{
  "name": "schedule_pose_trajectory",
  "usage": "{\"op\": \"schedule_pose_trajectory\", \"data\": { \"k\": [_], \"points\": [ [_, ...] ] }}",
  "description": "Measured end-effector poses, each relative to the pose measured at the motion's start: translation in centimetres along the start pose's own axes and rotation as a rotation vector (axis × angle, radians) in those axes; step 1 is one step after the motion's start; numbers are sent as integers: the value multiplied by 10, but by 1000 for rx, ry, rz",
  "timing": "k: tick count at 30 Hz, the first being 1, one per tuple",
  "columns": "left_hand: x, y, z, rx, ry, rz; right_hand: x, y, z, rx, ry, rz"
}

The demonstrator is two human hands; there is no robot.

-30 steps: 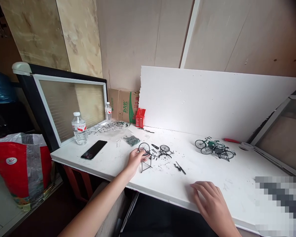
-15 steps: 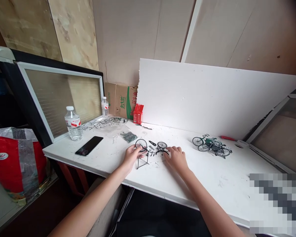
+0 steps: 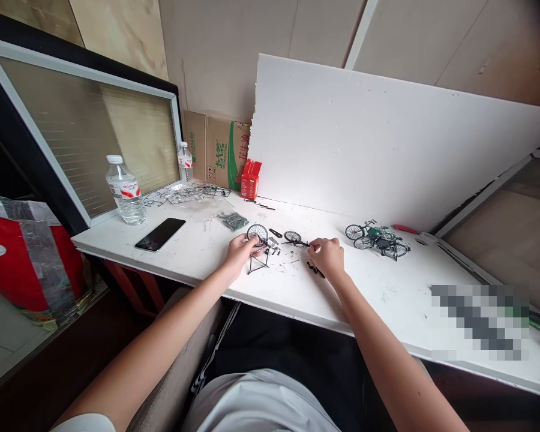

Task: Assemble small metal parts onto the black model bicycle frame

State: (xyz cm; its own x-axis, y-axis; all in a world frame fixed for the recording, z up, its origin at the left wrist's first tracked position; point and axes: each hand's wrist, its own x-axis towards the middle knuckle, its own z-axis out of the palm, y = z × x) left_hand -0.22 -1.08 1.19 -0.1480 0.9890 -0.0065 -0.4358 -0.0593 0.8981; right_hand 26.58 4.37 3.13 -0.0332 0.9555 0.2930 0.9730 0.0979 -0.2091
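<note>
My left hand [image 3: 240, 257] is closed around part of a miniature bicycle frame [image 3: 258, 266], with a spoked wheel [image 3: 257, 233] standing upright at the fingertips. To the right, my right hand [image 3: 328, 256] pinches the end of a thin black bicycle part [image 3: 300, 244], its fingertips close to the tabletop. A loose spoked wheel [image 3: 292, 236] lies just behind that part. Between the hands are a flat dark piece [image 3: 275, 233] and several tiny parts. Some dark pieces [image 3: 315, 270] lie below my right hand, partly covered by it.
Assembled miniature bicycles [image 3: 378, 240] stand at the right. A bag of parts [image 3: 233, 221] and black part frames [image 3: 189, 193] lie at the back left. A phone [image 3: 161, 233], a water bottle [image 3: 126, 192] and a red box [image 3: 251, 180] are on the white table [image 3: 270, 300].
My right hand has closed on the thin black part and shifted slightly right of the loose wheel, uncovering dark pieces below. My left hand keeps the frame. The camera has tilted down.
</note>
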Motion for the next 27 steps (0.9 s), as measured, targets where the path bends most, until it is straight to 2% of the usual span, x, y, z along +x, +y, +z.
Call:
{"op": "schedule_pose_trajectory", "data": {
  "k": [4, 9, 12, 17, 24, 27],
  "points": [
    [1, -1, 0, -8, -3, 5, -2, 5, -1, -52, -66, 12],
    [3, -2, -2, -1, -9, -3, 6, -9, 1, -12, -13, -39],
    [2, -2, -2, 7, -19, 10, 18, -20, 9, 16, -52, -132],
    [2, -1, -1, 14, -11, 0, 34, -24, 26, 49, -133, -142],
    [6, -2, 0, 18, -7, -14, 30, -17, 29, 7, -114, -163],
    [6, -2, 0, 33, 2, -16, 29, -17, 31, -14, -65, -156]
  ]
}}
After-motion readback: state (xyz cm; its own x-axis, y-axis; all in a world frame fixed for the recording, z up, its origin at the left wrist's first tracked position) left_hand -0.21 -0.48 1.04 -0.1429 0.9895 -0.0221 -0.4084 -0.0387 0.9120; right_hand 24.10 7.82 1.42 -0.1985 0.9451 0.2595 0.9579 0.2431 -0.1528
